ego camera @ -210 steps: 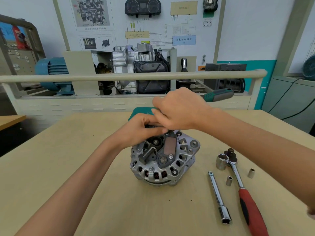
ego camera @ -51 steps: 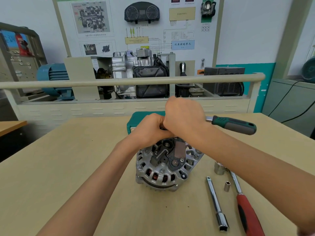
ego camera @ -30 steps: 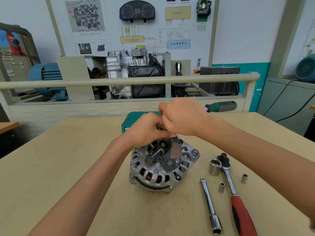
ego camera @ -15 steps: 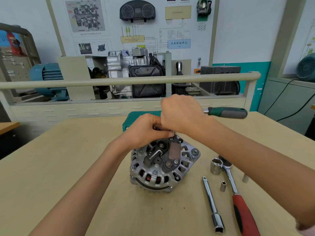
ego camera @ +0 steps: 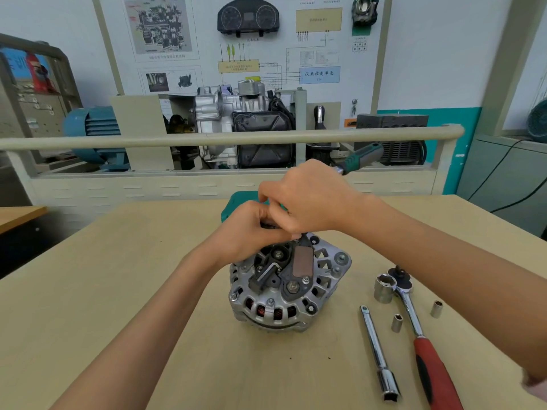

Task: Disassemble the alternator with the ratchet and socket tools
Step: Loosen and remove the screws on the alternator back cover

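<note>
The silver alternator point(ego camera: 288, 287) stands on the wooden table point(ego camera: 118, 291), its black rear cover facing up. My right hand point(ego camera: 313, 199) grips a green-handled ratchet point(ego camera: 359, 158) whose handle points up and to the right; its head is hidden under my hands at the alternator's far top edge. My left hand point(ego camera: 245, 232) curls around something at that same spot, touching my right hand; what it holds is hidden.
To the right of the alternator lie a red-handled ratchet point(ego camera: 426, 359), a large socket point(ego camera: 384, 288), a chrome extension bar point(ego camera: 379, 353) and two small sockets point(ego camera: 396, 322) point(ego camera: 436, 308). A green case point(ego camera: 229, 208) sits behind my hands. A railing and training equipment stand beyond the table.
The green ratchet handle has swung back and forth over the last seconds, and now points up and away rather than level to the right. My left hand has stayed at the alternator's top.
</note>
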Action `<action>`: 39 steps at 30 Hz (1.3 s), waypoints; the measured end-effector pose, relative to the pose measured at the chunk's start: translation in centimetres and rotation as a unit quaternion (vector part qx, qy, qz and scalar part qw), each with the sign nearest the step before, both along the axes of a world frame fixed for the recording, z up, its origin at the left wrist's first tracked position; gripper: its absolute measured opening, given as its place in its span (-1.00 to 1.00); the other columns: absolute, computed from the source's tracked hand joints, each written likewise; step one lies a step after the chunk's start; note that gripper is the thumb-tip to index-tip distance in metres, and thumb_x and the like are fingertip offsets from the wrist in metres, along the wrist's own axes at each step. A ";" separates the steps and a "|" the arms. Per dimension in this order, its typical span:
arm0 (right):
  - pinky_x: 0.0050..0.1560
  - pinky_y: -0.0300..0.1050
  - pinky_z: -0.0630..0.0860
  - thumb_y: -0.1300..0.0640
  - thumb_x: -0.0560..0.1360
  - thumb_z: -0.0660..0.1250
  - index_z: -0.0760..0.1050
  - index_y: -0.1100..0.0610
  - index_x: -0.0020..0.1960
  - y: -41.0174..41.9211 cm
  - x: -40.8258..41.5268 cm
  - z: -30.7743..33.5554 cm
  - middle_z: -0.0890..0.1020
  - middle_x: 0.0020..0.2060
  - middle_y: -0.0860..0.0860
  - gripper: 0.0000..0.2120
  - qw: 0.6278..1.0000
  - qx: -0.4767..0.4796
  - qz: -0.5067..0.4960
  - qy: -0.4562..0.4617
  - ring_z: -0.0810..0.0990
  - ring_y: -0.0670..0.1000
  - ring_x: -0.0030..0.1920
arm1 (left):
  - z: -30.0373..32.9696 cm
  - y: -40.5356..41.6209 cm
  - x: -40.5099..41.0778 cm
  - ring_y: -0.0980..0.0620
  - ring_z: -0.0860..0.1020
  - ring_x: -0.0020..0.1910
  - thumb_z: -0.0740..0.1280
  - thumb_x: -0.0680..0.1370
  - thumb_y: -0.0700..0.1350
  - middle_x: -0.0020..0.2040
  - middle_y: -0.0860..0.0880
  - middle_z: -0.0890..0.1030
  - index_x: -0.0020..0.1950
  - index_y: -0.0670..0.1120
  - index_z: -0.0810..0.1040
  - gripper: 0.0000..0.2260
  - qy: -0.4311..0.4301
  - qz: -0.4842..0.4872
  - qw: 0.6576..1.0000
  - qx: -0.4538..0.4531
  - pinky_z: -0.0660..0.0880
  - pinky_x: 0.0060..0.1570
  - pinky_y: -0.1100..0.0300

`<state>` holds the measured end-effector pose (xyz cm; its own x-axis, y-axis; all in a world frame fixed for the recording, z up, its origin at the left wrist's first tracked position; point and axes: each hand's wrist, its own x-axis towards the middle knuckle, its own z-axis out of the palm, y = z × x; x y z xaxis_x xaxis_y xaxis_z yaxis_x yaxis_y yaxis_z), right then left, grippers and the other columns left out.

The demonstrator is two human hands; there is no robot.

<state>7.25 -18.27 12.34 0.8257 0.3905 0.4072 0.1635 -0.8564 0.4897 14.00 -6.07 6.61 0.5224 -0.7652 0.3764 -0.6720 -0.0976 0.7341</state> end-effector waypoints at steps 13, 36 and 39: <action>-0.48 -0.14 0.07 0.16 0.51 0.15 0.30 0.12 -0.24 1.5 0.2 -0.7 0.30 -0.43 0.01 -0.85 0.978 0.139 -0.153 -0.037 0.21 0.00 -0.48 | 0.1 0.1 -0.5 0.35 0.58 -0.24 0.40 0.47 -0.26 -0.31 0.26 0.64 -0.17 0.06 0.63 -0.80 -0.026 -0.017 0.999 -0.008 0.40 -0.19 0.51; -0.46 -0.16 0.18 0.15 0.50 0.15 0.23 0.11 -0.31 3.1 1.3 -0.3 0.23 -0.44 0.02 -0.78 0.972 0.120 -0.204 -0.010 0.26 0.03 -0.44 | -0.3 0.5 0.0 0.22 0.34 -0.46 0.37 0.48 -0.28 -0.48 0.05 0.50 -0.42 -0.20 0.52 -0.74 -0.017 0.013 1.000 -0.021 0.30 -0.37 0.38; -0.47 -0.16 0.18 0.17 0.50 0.15 0.23 0.12 -0.33 3.2 1.4 -0.5 0.25 -0.44 0.03 -0.76 0.969 0.117 -0.216 -0.009 0.23 0.02 -0.48 | -0.3 0.1 0.1 0.18 0.36 -0.45 0.38 0.47 -0.30 -0.44 -0.02 0.53 -0.37 -0.30 0.52 -0.79 -0.018 0.023 0.999 -0.019 0.31 -0.38 0.35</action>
